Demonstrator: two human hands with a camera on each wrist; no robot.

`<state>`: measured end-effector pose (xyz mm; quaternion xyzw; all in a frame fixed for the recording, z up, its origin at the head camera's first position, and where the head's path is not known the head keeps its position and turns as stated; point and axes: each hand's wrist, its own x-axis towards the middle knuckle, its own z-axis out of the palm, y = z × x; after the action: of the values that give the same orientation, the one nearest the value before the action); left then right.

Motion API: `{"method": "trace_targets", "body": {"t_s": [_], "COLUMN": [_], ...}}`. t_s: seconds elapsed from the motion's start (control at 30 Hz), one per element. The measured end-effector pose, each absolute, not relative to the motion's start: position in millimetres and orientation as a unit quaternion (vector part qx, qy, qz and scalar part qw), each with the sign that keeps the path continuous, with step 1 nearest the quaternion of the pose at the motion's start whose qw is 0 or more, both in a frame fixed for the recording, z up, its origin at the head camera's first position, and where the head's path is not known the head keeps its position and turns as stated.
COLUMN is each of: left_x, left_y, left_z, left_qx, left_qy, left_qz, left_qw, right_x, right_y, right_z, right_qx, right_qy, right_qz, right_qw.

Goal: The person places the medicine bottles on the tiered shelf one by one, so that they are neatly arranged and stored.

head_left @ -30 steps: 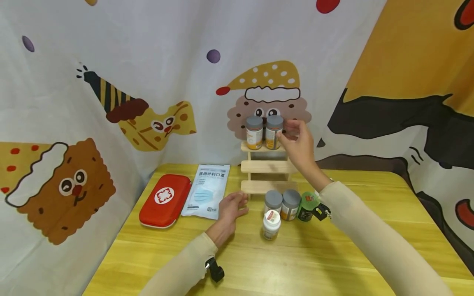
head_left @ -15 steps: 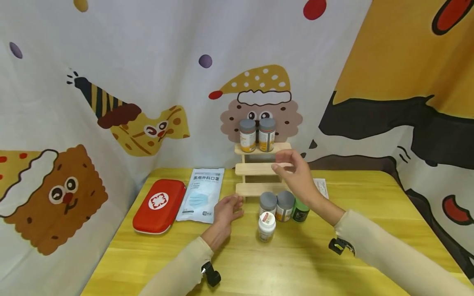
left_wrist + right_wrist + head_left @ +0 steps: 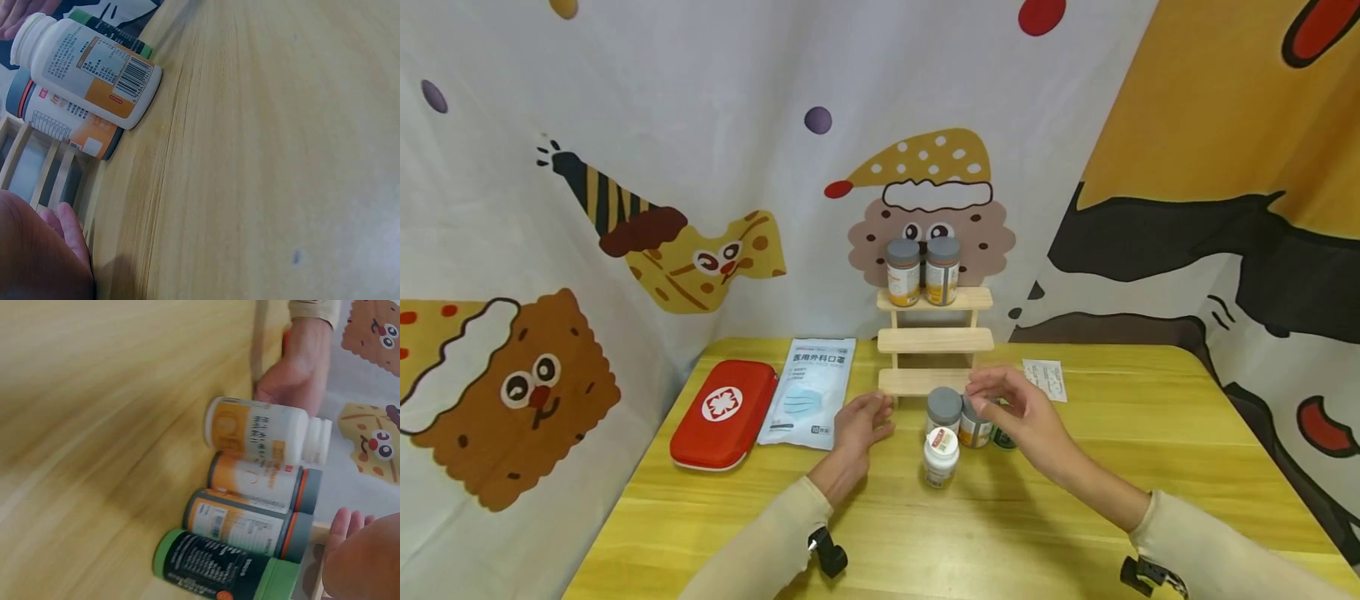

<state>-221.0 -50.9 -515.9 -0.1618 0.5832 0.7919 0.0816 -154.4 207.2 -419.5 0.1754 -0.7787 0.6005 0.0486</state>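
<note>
In the head view a three-step wooden rack (image 3: pixel 934 340) stands against the wall, with two grey-capped supplement bottles (image 3: pixel 903 273) on its top step. My left hand (image 3: pixel 853 433) rests on the table by the rack's lower left leg, fingers loosely bent; whether they touch the leg I cannot tell. My right hand (image 3: pixel 1018 417) hovers over the right of two more grey-capped bottles (image 3: pixel 976 427) in front of the rack, thumb near the cap and fingers behind it. A white bottle (image 3: pixel 941 458) stands in front of them. The green-lidded dark bottle (image 3: pixel 225 565) is mostly hidden by my right hand in the head view.
Left on the table lie a red first-aid case (image 3: pixel 724 415) and a blue-white face mask packet (image 3: pixel 808 393). A small printed paper (image 3: pixel 1047 379) lies behind my right hand. A cartoon-printed cloth (image 3: pixel 715 125) hangs behind the table (image 3: pixel 895 550).
My right hand has let go of the right bottle on the top step and come down past the rack to the bottles on the table. My left hand stays by the rack.
</note>
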Motion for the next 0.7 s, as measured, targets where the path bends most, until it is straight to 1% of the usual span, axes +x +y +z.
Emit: {"method": "trace_targets", "body": {"t_s": [0.23,0.4,0.7], "left_x": [-219.7,-218.6,-218.4], "left_y": [-50.2,-50.8,-50.7], "left_z": [-514.8,-514.3,-514.2], "left_qx": [-0.159,-0.163,-0.164], "left_qy": [0.586,0.583,0.580], "left_qz": [0.791,0.792,0.794], "left_qw": [0.081,0.084,0.086], "right_x": [-139.8,-133.2,-131.9], "right_y": [206.3,202.1,193.9], "right_z": [-435.9,-445.3,-463.5], "right_qx": [0.174,0.171,0.218], "right_qy": [-0.810,-0.829,-0.838], "right_qz": [0.559,0.532,0.492], "right_qw": [0.027,0.024,0.085]}}
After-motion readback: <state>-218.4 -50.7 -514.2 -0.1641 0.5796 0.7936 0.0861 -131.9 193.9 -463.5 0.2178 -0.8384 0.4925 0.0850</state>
